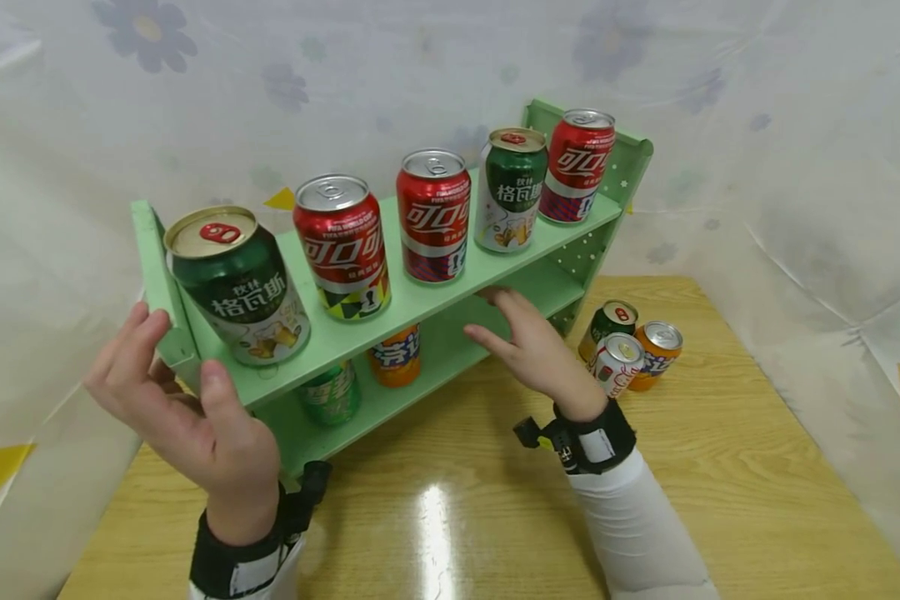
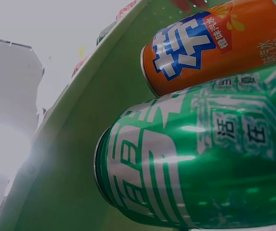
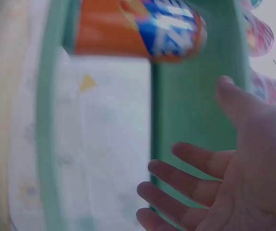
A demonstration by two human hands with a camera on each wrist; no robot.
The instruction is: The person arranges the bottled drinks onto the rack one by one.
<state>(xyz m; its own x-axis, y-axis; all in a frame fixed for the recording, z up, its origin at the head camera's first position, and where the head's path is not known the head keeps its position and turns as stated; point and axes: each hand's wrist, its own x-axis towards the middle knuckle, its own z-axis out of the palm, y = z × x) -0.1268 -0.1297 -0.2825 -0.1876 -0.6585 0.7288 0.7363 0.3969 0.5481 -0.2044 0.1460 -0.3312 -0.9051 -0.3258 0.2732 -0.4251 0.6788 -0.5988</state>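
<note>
A pale-green shelf (image 1: 422, 297) of metal cans (image 1: 432, 221) is standing mid-frame on a yellow wooden table (image 1: 727, 450), a white flowery sheet (image 1: 367, 75) hanging behind. The left hand (image 1: 183, 417) and right hand (image 1: 528, 350) are holding fingers apart.

I'm losing the tops of the green can (image 1: 333, 400) and orange can (image 1: 397, 360) in the head view, where the upper shelf (image 1: 420, 302) is covering them; some fingers of the right hand (image 1: 528, 346) are hiding. On the table (image 1: 390, 500), a white can (image 1: 615, 362) is partly blocking a dark green can (image 1: 606, 325) and another orange can (image 1: 656, 358). The left wrist view is cropping the green can; the right wrist view is blurring the orange can.
</note>
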